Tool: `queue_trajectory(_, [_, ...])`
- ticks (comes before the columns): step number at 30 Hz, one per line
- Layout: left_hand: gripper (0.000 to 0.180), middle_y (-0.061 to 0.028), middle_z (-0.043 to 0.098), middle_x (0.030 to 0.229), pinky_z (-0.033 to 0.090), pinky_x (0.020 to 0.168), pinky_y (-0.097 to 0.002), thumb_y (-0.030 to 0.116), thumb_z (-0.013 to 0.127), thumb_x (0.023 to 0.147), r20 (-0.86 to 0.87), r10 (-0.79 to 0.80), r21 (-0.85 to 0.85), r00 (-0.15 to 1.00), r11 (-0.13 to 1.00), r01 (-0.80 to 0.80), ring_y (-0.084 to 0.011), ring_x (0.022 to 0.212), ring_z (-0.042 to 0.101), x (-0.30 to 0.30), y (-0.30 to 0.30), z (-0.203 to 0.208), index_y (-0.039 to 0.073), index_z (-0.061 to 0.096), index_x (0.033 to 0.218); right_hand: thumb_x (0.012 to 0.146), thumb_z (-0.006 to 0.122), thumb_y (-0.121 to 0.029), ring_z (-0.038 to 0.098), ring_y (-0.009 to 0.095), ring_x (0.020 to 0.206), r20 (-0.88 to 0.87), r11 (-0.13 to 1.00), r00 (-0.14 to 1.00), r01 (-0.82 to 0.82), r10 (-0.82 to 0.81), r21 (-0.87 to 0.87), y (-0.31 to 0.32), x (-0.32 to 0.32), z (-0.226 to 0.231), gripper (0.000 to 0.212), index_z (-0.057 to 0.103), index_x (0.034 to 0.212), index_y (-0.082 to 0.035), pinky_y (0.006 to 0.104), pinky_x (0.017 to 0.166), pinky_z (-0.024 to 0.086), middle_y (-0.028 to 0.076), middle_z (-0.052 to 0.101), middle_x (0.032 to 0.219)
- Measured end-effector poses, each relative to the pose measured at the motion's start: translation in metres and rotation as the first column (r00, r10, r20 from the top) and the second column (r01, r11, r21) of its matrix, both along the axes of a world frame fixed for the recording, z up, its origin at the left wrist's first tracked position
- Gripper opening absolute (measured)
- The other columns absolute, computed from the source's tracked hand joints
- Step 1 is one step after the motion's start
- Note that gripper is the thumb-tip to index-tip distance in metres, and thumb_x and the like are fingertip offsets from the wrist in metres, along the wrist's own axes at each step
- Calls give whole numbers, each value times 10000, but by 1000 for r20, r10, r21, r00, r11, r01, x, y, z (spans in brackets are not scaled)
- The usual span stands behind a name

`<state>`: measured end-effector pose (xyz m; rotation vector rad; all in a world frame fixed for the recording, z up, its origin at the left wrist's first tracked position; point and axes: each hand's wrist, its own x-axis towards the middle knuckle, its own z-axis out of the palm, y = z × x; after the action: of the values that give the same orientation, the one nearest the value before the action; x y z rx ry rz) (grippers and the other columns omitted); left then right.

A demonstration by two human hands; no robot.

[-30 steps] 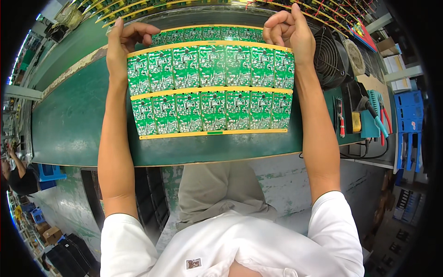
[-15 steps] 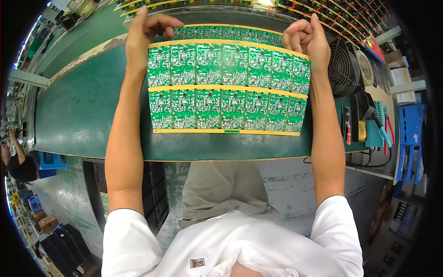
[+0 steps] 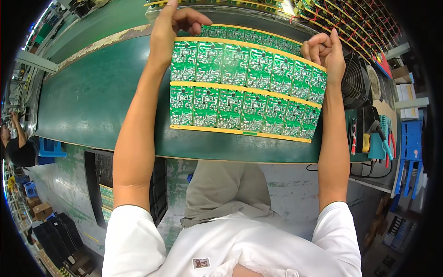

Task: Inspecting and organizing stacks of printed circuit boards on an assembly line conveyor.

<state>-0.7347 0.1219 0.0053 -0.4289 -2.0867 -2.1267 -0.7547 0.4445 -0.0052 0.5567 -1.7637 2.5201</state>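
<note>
A wide green circuit board panel [image 3: 233, 108] with yellow rails is held above the bench, its solder side up and its right end lower in view. At its far left corner my left hand [image 3: 173, 32] grips the edge, fingers curled and thumb stretched out. My right hand [image 3: 328, 53] closes at the far right corner in the same way. Fingertips on the panel's far side are partly hidden. Beyond the upper rail another row of boards [image 3: 256, 36] shows; I cannot tell whether it belongs to the same panel.
Beneath lies the green workbench [image 3: 97, 92]. To the right are a black fan [image 3: 354, 81], red-handled pliers [image 3: 391, 138] and a blue rack [image 3: 410, 152]. Wired boards [image 3: 350, 21] fill the far right. A black crate [image 3: 98, 173] with panels stands below the bench; a person [image 3: 20, 150] is far left.
Both hands and the panel have shifted right in view, and the panel's right end has dropped toward me. The background has also shifted slightly right. The grip looks the same.
</note>
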Motion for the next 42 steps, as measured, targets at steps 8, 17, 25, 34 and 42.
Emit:
queue_trajectory(8, [683, -82, 624, 750, 406, 674, -258, 522, 294, 969, 27, -35, -36, 999, 999, 36, -146, 673, 534, -10, -7, -6, -36, 682, 901, 1039, 263, -377, 383, 132, 439, 10, 1000, 1000, 12, -12, 3, 1, -1, -2, 579, 623, 763, -17, 216, 448, 286, 13, 351, 413])
queue_trajectory(17, [744, -53, 578, 631, 365, 628, -244, 519, 225, 984, 53, 106, -47, 993, 994, -103, -131, 611, 491, -3, 3, -1, -10, 706, 781, 1034, 258, -383, 404, 130, 410, -13, 999, 999, -49, 49, -15, 1, -4, -5, 595, 625, 766, 1, 214, 428, 290, 61, 428, 448])
queue_trajectory(25, [740, -48, 566, 618, 364, 609, -251, 520, 235, 985, 58, 5, 46, 998, 999, -8, -130, 591, 481, -10, 1, -10, -8, 703, 764, 1039, 268, -374, 381, 130, 455, 14, 1000, 1000, 6, -7, 26, 2, -5, -5, 571, 627, 784, -10, 227, 467, 291, 15, 362, 432])
queue_trajectory(34, [722, -51, 561, 615, 367, 594, -248, 508, 255, 986, 72, -8, -1, 997, 1000, 8, -134, 581, 481, -10, -1, -11, -16, 698, 762, 1033, 264, -373, 419, 130, 430, 15, 1000, 1000, -8, 8, 14, 5, -8, -8, 585, 628, 768, 0, 219, 440, 310, 67, 453, 474])
queue_trajectory(42, [697, -56, 562, 617, 373, 582, -248, 487, 280, 986, 110, 6, 30, 994, 999, -9, -138, 575, 485, -10, 1, -14, -30, 693, 767, 1032, 273, -368, 453, 140, 454, 29, 999, 999, 35, -36, 40, 2, -7, -9, 577, 627, 766, 1, 223, 472, 347, 58, 449, 474])
